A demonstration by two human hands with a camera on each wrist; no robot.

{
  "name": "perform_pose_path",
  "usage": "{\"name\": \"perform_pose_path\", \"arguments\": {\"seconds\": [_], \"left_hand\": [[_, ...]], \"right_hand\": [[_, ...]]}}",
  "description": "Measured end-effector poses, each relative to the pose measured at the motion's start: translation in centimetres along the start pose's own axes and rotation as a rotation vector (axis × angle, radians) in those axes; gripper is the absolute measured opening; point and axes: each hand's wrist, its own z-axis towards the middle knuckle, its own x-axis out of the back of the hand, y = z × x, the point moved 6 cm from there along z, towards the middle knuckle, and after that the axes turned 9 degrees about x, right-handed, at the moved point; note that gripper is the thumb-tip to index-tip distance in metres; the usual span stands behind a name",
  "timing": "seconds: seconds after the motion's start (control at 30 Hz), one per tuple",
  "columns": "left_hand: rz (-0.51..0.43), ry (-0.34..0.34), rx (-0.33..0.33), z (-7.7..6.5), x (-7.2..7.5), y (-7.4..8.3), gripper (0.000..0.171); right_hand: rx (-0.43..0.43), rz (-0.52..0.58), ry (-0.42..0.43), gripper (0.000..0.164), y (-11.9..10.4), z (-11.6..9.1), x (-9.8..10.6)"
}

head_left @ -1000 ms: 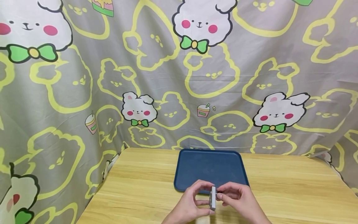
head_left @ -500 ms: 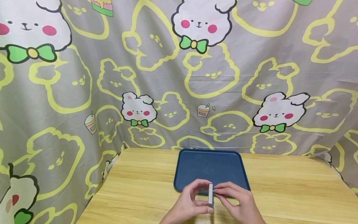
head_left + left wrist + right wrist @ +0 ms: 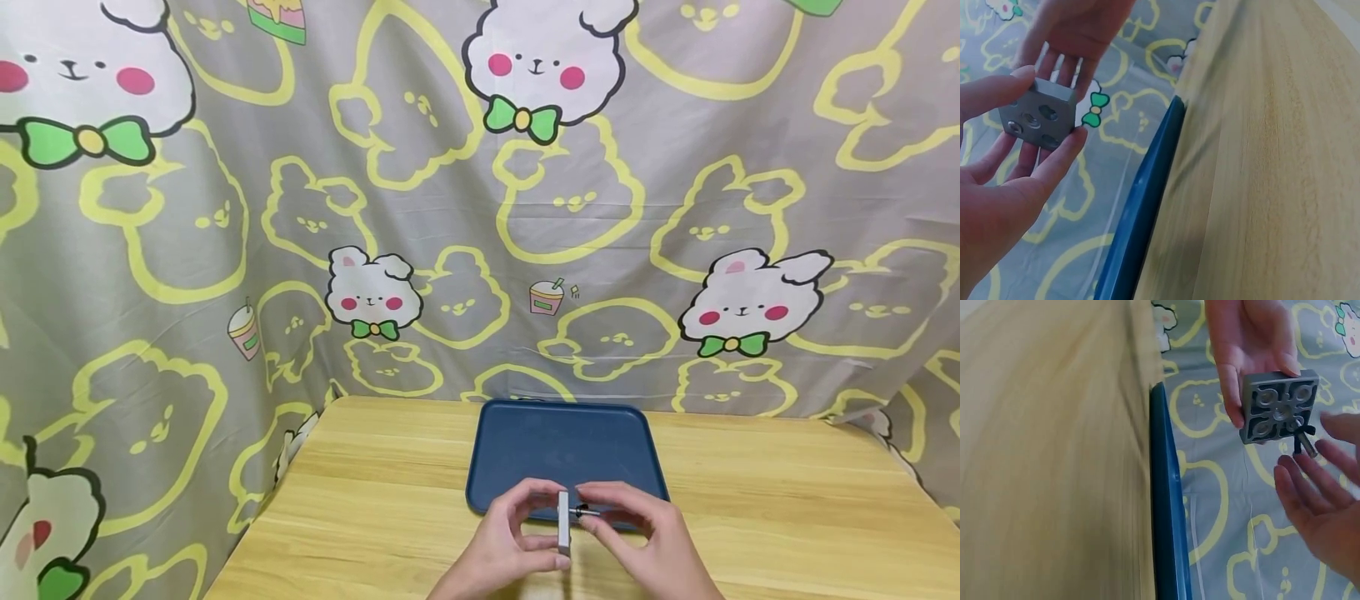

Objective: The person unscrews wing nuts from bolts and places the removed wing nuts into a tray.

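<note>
Left hand [image 3: 504, 537] clamped on a square block [image 3: 1282, 410] — thumb on the near edge, fingers on the far one. Block held upright above the tabletop [image 3: 360, 508], at the near edge of the tray [image 3: 558, 446] as seen from the head view. Right hand [image 3: 648, 532] close by on the other side, thumb and fingers parted around a slim bolt [image 3: 1309, 445] that juts from one corner of the block. No pinch shows; whether a fingertip touches the bolt, cannot tell.

Step in hand, by my reading: working the bolt, or the small black winged piece [image 3: 1301, 430] on its shaft, while the left hand steadies the block. Next move would seem to call for a light thumb-and-finger grip on that winged piece, turned or slid along the shaft — block kept square to it.

Materials: block dull grey, metal-looking, flat-sided. Right-hand face recessed, ribbed, with rings near the corners and one at the centre; other face smoother, several holes, a bright round bolt head [image 3: 1015, 127] at one corner. Bolt shiny, a straight rod. Winged piece dark, its arms thin. Tray dark blue, rounded corners, raised rim. Tabletop pale, streaked wood grain. Grey cloth [image 3: 442, 200] behind, creased, printed with yellow outlines.
</note>
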Motion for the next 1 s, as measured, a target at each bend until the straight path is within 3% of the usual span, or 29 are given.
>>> {"name": "perform_pose_path", "arguments": {"seconds": [0.07,0.13,0.37,0.7,0.9,1.0], "left_hand": [[0.016,0.005,-0.006,-0.1,-0.1,0.1,0.063],[0.035,0.007,-0.015,-0.1,-0.2,0.1,0.063],[0.099,0.013,-0.069,-0.1,-0.4,0.2,0.061],[0.174,0.004,-0.153,0.0,-0.6,0.1,0.061],[0.162,0.008,-0.092,0.1,-0.5,-0.2,0.061],[0.135,0.006,-0.072,0.1,-0.5,-0.3,0.061]], "right_hand": [[-0.182,0.09,-0.003,0.025,0.9,0.0,0.1],[-0.3,0.167,-0.025,0.028,1.6,-0.1,0.2],[-0.455,0.42,-0.146,0.039,3.3,-0.3,-0.4],[-0.537,0.537,-0.179,0.033,4.2,-0.9,-0.8],[-0.502,0.51,-0.171,0.031,4.1,-0.8,-0.7],[-0.444,0.455,-0.16,0.032,3.7,-0.6,-0.6]]}}
